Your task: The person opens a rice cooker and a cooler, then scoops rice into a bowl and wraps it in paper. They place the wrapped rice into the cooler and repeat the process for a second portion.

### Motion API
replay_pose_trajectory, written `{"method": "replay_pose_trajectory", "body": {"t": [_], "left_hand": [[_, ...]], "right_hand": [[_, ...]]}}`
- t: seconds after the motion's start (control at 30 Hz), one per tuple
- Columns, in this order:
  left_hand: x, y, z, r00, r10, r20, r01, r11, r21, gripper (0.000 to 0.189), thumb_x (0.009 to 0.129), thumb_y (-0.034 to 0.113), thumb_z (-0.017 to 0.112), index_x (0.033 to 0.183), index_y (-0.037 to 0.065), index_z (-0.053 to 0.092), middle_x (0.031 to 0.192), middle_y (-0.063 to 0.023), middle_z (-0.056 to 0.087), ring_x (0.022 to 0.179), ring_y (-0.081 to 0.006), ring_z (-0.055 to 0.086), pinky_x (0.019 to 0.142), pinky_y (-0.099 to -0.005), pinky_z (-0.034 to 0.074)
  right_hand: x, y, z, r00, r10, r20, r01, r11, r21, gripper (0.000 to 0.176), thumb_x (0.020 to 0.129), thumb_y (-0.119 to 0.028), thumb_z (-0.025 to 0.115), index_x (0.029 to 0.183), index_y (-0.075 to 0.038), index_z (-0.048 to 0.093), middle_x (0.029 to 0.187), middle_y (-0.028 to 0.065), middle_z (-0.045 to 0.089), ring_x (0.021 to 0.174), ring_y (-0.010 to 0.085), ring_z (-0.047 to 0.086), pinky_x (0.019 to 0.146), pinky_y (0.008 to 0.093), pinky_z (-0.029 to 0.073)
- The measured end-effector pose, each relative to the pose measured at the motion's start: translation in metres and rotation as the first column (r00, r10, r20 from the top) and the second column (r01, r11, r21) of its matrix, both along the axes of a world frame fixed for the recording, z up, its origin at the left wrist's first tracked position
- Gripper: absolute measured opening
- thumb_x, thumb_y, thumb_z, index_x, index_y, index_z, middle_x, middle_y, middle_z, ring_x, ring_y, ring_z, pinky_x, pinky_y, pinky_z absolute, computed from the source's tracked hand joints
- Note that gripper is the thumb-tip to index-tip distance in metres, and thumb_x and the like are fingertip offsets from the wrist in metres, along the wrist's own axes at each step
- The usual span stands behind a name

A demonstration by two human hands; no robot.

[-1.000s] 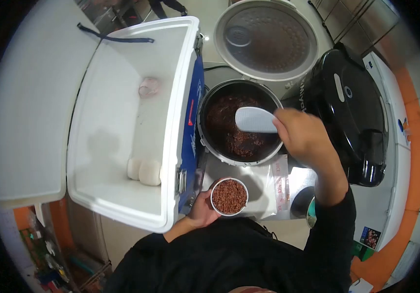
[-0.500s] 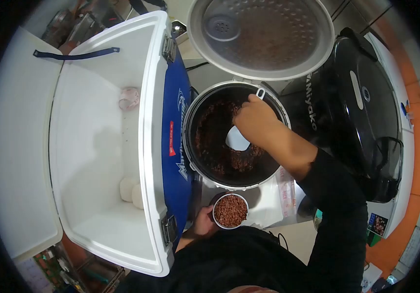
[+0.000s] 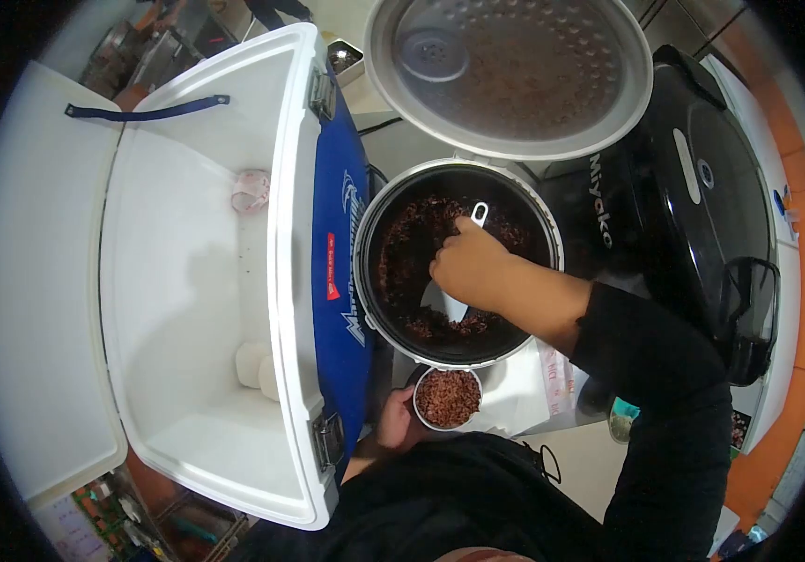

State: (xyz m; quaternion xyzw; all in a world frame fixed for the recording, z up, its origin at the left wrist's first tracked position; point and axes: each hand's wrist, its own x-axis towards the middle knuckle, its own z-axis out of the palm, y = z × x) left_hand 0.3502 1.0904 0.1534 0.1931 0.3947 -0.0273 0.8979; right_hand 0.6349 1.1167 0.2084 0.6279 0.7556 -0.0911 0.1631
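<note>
A white scoop [image 3: 444, 303] is in my right hand [image 3: 473, 268], its handle sticking up past my fist and its blade down among the dark reddish grains. The grains lie in the round black pot of an open cooker [image 3: 366, 281], mostly along the wall and bottom. My left hand [image 3: 397, 419] is closed around the left side of a round cup [image 3: 448, 399] filled with reddish-brown grains, just below the cooker's front rim. The cooker's metal inner lid [image 3: 515, 70] stands raised behind the pot.
To the left stands an open cooler box [image 3: 168, 262] with a blue side, holding a pinkish roll [image 3: 251, 191] and whitish round things [image 3: 253, 365]. A large black Miyako appliance [image 3: 702, 206] is at the right. A small container [image 3: 622, 421] sits lower right.
My right hand has moved down and left within the pot, and the scoop blade has gone down into the grains near the front. The view has shifted slightly.
</note>
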Motion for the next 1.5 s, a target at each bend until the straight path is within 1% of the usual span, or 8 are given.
{"method": "replay_pose_trajectory", "body": {"t": [0.1,0.27,0.67,0.83,1.07,1.3,1.43,1.5], "left_hand": [[-0.005,-0.003,-0.017,0.986,0.092,0.139,-0.08,0.993,-0.087,0.053,0.099,0.036,0.04,0.137,0.0,0.048,0.137,-0.0168,0.055,0.125,-0.031,0.053,0.109,-0.0454,0.038],[-0.003,-0.002,-0.01,0.998,0.043,-0.046,-0.042,0.999,0.032,0.053,0.098,0.036,0.04,0.136,0.0,0.048,0.136,-0.0164,0.055,0.125,-0.031,0.054,0.11,-0.0462,0.038],[-0.016,-0.008,-0.001,0.98,0.089,0.18,-0.09,0.996,-0.005,0.059,0.097,0.037,0.033,0.142,0.0,0.041,0.145,-0.0189,0.045,0.134,-0.0322,0.045,0.116,-0.049,0.029],[-0.008,-0.008,0.042,0.969,0.153,0.194,-0.146,0.988,-0.051,0.06,0.098,0.039,0.031,0.145,0.003,0.037,0.148,-0.0187,0.041,0.135,-0.0337,0.043,0.115,-0.0522,0.03],[0.016,-0.011,0.085,0.867,0.109,0.487,-0.139,0.99,0.025,0.06,0.1,0.043,0.026,0.147,0.005,0.033,0.147,-0.0199,0.042,0.134,-0.037,0.044,0.109,-0.0585,0.038],[0.037,-0.019,0.115,0.803,0.143,0.578,-0.222,0.973,0.068,0.059,0.101,0.043,0.025,0.145,0.005,0.037,0.146,-0.0166,0.045,0.13,-0.0338,0.049,0.109,-0.0502,0.042],[0.036,-0.029,0.116,0.77,0.12,0.627,-0.211,0.975,0.073,0.059,0.1,0.042,0.026,0.145,0.005,0.037,0.144,-0.017,0.047,0.13,-0.0355,0.049,0.108,-0.0539,0.041],[0.032,-0.032,0.109,0.784,0.097,0.613,-0.183,0.98,0.079,0.06,0.099,0.042,0.026,0.145,0.004,0.037,0.144,-0.0177,0.046,0.131,-0.0363,0.048,0.108,-0.0565,0.04]], "right_hand": [[0.005,0.003,0.005,0.991,-0.022,-0.131,0.019,1.0,-0.023,0.012,0.086,-0.018,0.059,0.087,-0.015,0.071,0.084,0.0018,0.071,0.089,0.0195,0.067,0.089,0.0382,0.038],[0.025,0.014,0.003,0.902,-0.093,-0.421,0.043,0.991,-0.126,0.017,0.091,-0.025,0.058,0.094,-0.016,0.072,0.09,0.0071,0.071,0.093,0.025,0.067,0.087,0.0424,0.038],[0.036,0.002,0.041,0.847,-0.229,-0.48,0.197,0.973,-0.116,0.019,0.096,-0.028,0.054,0.096,-0.014,0.067,0.089,0.0105,0.069,0.094,0.0301,0.065,0.087,0.0441,0.039],[0.03,-0.037,0.083,0.787,-0.234,-0.571,0.348,0.932,0.097,0.019,0.096,-0.021,0.052,0.09,-0.008,0.063,0.088,0.0129,0.067,0.088,0.0345,0.063,0.081,0.0457,0.041],[-0.034,-0.128,0.152,0.857,-0.181,-0.483,0.437,0.753,0.492,0.007,0.087,-0.011,0.055,0.084,-0.007,0.059,0.081,0.0091,0.063,0.083,0.0294,0.059,0.079,0.0408,0.041],[-0.117,-0.192,0.163,0.979,-0.192,0.075,0.081,0.693,0.717,0.032,0.077,-0.016,0.058,0.106,-0.002,0.064,0.087,0.0045,0.058,0.08,0.0204,0.057,0.069,0.0346,0.044],[-0.127,-0.221,0.147,0.912,-0.358,-0.2,0.393,0.624,0.675,0.022,0.089,-0.013,0.056,0.106,-0.001,0.064,0.085,0.0097,0.06,0.073,0.0236,0.058,0.063,0.0365,0.045],[-0.121,-0.237,0.145,0.773,-0.428,-0.468,0.625,0.39,0.676,0.021,0.095,-0.014,0.052,0.107,-0.001,0.063,0.081,0.0133,0.06,0.071,0.0268,0.059,0.062,0.0379,0.045]]}}
